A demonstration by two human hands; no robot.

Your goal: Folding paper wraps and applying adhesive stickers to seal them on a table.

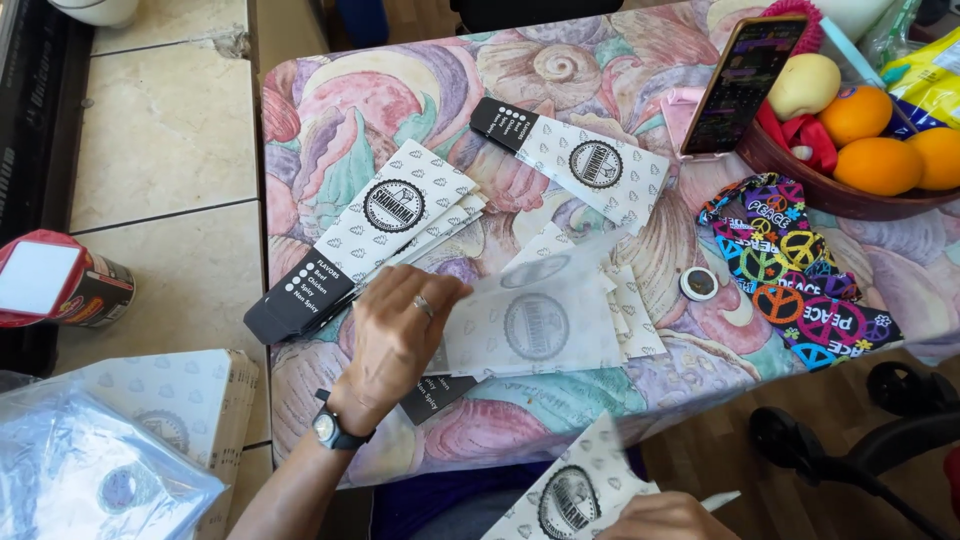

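- Landmark: clear sleeve (538,322), lying mid-table on the floral cloth (620,80).
- L hand (395,335): flat, fingers spread, pressing sleeve's left edge; pins it, prob. to keep it still. No closed grasp.
- R hand (665,520): below sleeve at frame edge, pinching a white patterned card (570,490) w/ round black emblem.
- Sleeve: translucent, emblem shows through; motion-blurred.
- More cards (375,235) fanned upper-left of sleeve; phone (745,80) and fruit bowl (850,190) upper-right.

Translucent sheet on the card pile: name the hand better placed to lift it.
Left, probably. The left hand already rests on the translucent sheet over the card pile, while the right hand is low at the table edge, holding another printed card.
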